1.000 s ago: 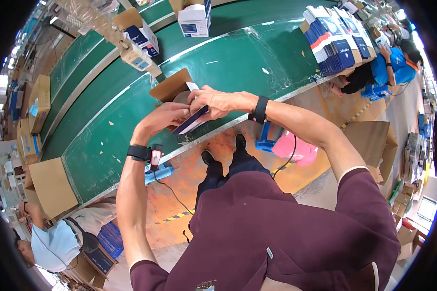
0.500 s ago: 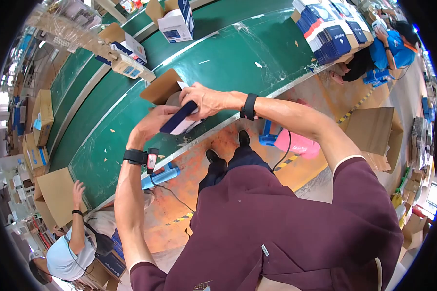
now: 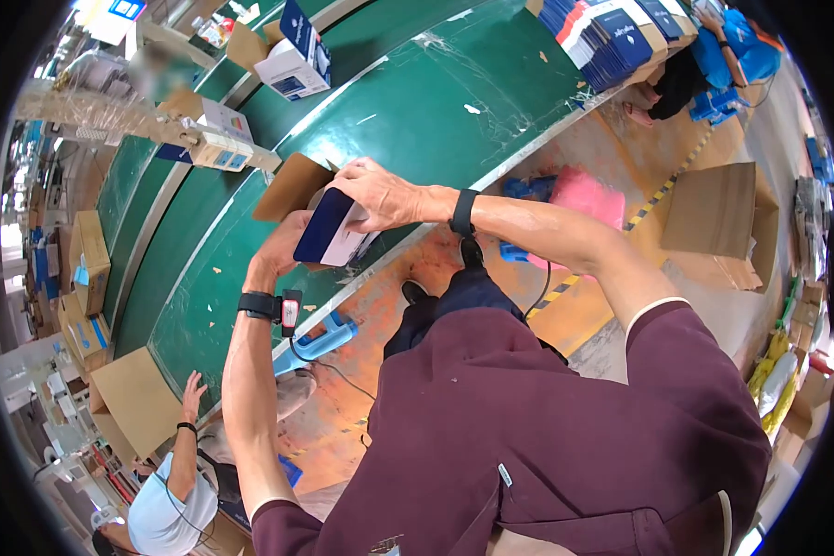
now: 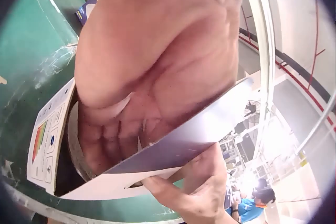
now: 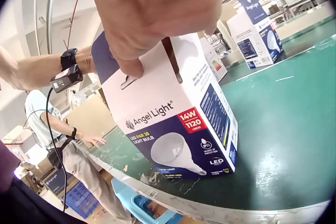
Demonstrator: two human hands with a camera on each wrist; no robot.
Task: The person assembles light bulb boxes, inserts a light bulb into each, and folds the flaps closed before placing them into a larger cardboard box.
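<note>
An open-topped light bulb box (image 5: 173, 109), white and dark blue with "Angel Light" printing, stands on the green work surface near its front edge. My right hand (image 3: 380, 196) grips the box's upper edge, thumb against the white front panel in the right wrist view. My left hand (image 3: 283, 246) reaches into the open top; in the left wrist view its fingers (image 4: 107, 148) go down inside the walls, beside the curved grey rim (image 4: 77, 150) of a round thing. The dark blue flap (image 3: 324, 227) is raised toward me, and a brown flap (image 3: 292, 188) stands out behind.
Two more open bulb boxes (image 3: 292, 74) (image 3: 222, 130) stand farther back beside a beige rail (image 3: 157, 120). Stacked flat cartons (image 3: 612, 42) lie at the far right. A person in light blue (image 3: 171, 505) is at lower left, near a large brown carton (image 3: 139, 398).
The dark blue flap has tilted up and now shows broadly, covering part of the left hand. My left hand has gone deeper into the box. The head view has shifted.
</note>
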